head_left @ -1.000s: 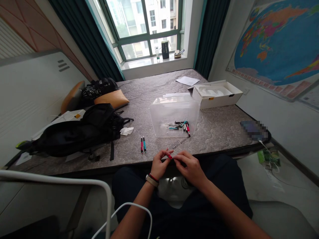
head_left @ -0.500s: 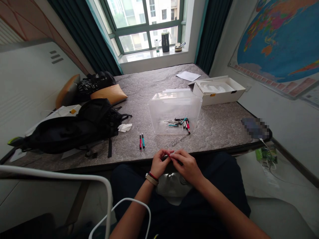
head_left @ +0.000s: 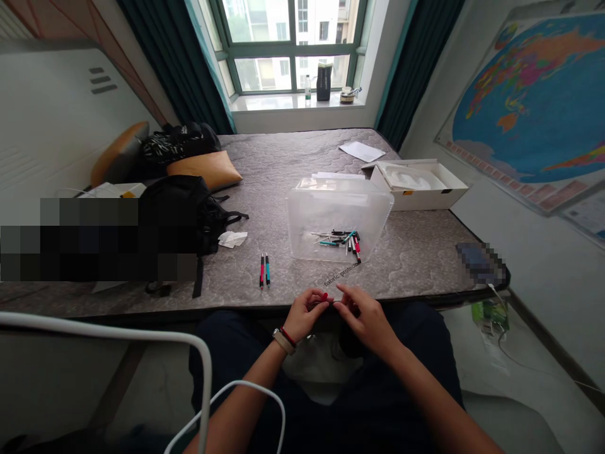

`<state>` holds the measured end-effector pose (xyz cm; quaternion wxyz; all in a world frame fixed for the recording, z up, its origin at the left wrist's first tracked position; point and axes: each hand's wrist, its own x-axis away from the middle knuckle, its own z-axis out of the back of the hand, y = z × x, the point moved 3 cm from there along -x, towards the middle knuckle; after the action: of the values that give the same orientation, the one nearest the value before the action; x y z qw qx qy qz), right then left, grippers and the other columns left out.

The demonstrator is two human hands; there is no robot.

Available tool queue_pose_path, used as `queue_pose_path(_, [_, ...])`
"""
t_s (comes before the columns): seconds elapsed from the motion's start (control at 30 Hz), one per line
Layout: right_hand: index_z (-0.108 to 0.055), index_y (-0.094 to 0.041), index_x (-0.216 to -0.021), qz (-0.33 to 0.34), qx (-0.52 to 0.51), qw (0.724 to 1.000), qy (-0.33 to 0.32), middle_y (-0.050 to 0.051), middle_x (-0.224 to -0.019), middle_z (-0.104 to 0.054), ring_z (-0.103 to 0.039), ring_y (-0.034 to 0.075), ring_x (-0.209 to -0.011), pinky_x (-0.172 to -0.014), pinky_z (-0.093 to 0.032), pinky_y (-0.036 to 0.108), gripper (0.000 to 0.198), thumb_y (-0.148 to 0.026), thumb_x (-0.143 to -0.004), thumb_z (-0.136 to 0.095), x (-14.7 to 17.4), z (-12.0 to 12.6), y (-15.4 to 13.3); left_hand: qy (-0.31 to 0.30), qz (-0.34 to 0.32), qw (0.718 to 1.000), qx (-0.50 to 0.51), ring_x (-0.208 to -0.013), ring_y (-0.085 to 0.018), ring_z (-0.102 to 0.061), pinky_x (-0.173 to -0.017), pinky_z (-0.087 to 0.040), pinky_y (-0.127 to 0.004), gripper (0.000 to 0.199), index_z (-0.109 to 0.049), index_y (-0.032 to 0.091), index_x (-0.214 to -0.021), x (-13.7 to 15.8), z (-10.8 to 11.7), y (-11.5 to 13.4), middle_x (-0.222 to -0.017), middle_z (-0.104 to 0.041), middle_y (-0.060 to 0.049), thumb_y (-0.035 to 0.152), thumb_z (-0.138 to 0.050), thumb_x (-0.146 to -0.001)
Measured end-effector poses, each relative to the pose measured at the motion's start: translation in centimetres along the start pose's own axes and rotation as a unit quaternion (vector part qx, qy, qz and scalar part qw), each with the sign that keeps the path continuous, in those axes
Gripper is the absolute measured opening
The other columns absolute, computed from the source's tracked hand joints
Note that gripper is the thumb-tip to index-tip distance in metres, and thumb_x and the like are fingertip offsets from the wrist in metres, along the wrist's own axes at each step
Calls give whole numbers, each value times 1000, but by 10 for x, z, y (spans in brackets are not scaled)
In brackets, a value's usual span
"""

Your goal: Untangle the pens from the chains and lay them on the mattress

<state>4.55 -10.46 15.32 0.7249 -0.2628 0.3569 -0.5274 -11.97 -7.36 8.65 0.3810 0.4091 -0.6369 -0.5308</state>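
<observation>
My left hand (head_left: 301,316) is closed in a pinch around a small red pen part (head_left: 324,297), mostly hidden by the fingers. Close beside it, my right hand (head_left: 366,320) has its thumb and a finger together at the part's right end, on something too small to make out; its index finger is raised. Past my hands stands a clear plastic box (head_left: 338,211), with several loose pen parts (head_left: 340,239) in black, teal, red and white seen at its bottom. Left of the box, a red pen (head_left: 261,272) and a teal pen (head_left: 268,272) lie side by side.
Black bags (head_left: 174,214) and a tan cushion (head_left: 205,170) lie at the left. An open white box (head_left: 425,198) sits at the back right, near a paper sheet (head_left: 362,151). A crumpled tissue (head_left: 232,239) lies by the bag. A white tube frame (head_left: 205,378) crosses the lower left.
My hands have moved slightly apart, the right one shifting rightward with its index finger lifting. More of the red part shows in my left hand. The whole view has tilted a little.
</observation>
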Motion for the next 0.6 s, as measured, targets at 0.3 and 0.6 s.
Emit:
queue_pose_path(0.3, [-62,-23,-118,-7,75,996,-43,6,-91,-66,-63,17,-76,-69,-54,30,29,-36,-95,-50,-31,23,9,74,-40,996,-3,-100,-24,-68,-92,-49,-40,25,-59,16,-90,-78,61,-20,-99,-73,-12,32,-73,-77])
queue_pose_path(0.6, [-67,-19,-106,5,148,987,-63,5,-86,-67,-63,16,-73,-71,-50,28,23,-32,-93,-53,-128,-15,67,95,-57,993,44,-104,-23,-66,-94,-50,-38,24,-65,16,-88,-93,89,-56,-105,-72,-11,36,-73,-77])
